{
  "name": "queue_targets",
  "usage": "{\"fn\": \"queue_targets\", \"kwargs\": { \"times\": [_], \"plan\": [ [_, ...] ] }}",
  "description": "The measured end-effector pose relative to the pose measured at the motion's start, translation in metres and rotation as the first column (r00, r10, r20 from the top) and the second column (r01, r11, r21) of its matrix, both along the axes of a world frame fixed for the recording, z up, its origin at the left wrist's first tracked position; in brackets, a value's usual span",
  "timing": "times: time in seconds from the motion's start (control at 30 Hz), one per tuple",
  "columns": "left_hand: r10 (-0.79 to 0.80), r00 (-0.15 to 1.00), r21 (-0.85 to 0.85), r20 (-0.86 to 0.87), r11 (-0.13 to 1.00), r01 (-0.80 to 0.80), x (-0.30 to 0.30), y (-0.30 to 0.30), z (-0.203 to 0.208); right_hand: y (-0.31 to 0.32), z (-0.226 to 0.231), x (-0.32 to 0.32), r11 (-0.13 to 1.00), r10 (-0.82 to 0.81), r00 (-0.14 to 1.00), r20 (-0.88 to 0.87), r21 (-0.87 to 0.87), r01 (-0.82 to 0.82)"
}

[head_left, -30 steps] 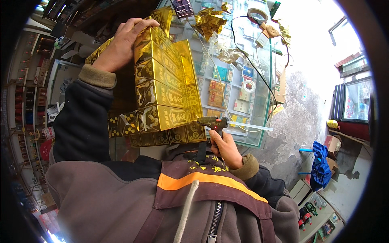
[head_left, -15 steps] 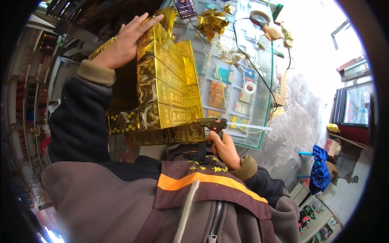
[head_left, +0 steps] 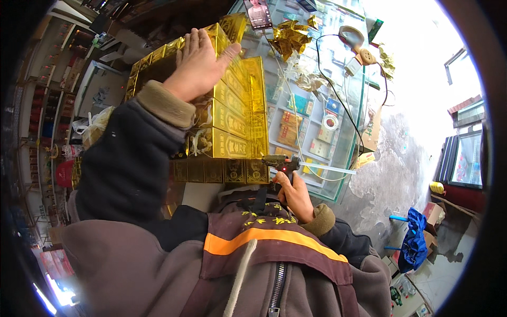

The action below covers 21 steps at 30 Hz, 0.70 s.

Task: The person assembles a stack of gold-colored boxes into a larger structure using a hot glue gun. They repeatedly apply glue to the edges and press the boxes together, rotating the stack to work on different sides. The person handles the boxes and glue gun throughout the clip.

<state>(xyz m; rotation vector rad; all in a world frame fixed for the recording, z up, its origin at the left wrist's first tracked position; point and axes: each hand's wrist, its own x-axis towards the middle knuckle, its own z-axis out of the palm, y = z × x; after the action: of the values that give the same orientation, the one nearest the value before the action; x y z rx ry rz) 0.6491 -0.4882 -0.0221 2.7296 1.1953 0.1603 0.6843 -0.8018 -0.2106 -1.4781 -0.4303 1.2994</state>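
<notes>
A block of shiny gold foil boxes [head_left: 229,127] is joined in rows on the glass counter, with several more gold boxes [head_left: 211,171] along its near edge. My left hand [head_left: 198,66] rests on top of the block, fingers stretched out and the thumb spread to the right. My right hand [head_left: 297,198] is wrapped round the handle of a dark glue gun [head_left: 281,164]. A long pale glue stick [head_left: 332,168] sticks out of its back. The gun's nozzle points left, at the near right corner of the boxes; whether it touches them I cannot tell.
Beneath the boxes, the glass display counter [head_left: 311,179] holds small packs. On it lie crumpled gold foil [head_left: 289,39], a phone [head_left: 257,13], a tape roll [head_left: 351,36] and a socket with a black cord [head_left: 364,57]. A blue umbrella [head_left: 414,240] is at right.
My left hand has shifted right and nearer along the top of the boxes, and its thumb has spread. The right hand keeps the glue gun at the same corner. The view has shifted slightly.
</notes>
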Motion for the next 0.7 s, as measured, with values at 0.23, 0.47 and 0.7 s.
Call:
{"fn": "queue_targets", "kwargs": {
  "times": [0.23, 0.47, 0.7],
  "plan": [
    [0.057, 0.998, 0.106, 0.008, 0.993, -0.058, 0.002, -0.018, -0.006, -0.002, 0.002, 0.007, 0.999, 0.045, 0.999, 0.015, -0.027, -0.044],
    [0.040, 0.999, 0.129, 0.024, 0.991, -0.042, -0.001, -0.018, -0.011, 0.003, 0.012, 0.014, 1.000, 0.006, 1.000, 0.028, -0.014, -0.006],
    [0.010, 0.998, 0.129, 0.069, 0.991, -0.019, 0.000, -0.021, -0.012, 0.037, 0.009, 0.048, 0.966, -0.048, 0.828, 0.558, 0.237, -0.104]
  ]
}}
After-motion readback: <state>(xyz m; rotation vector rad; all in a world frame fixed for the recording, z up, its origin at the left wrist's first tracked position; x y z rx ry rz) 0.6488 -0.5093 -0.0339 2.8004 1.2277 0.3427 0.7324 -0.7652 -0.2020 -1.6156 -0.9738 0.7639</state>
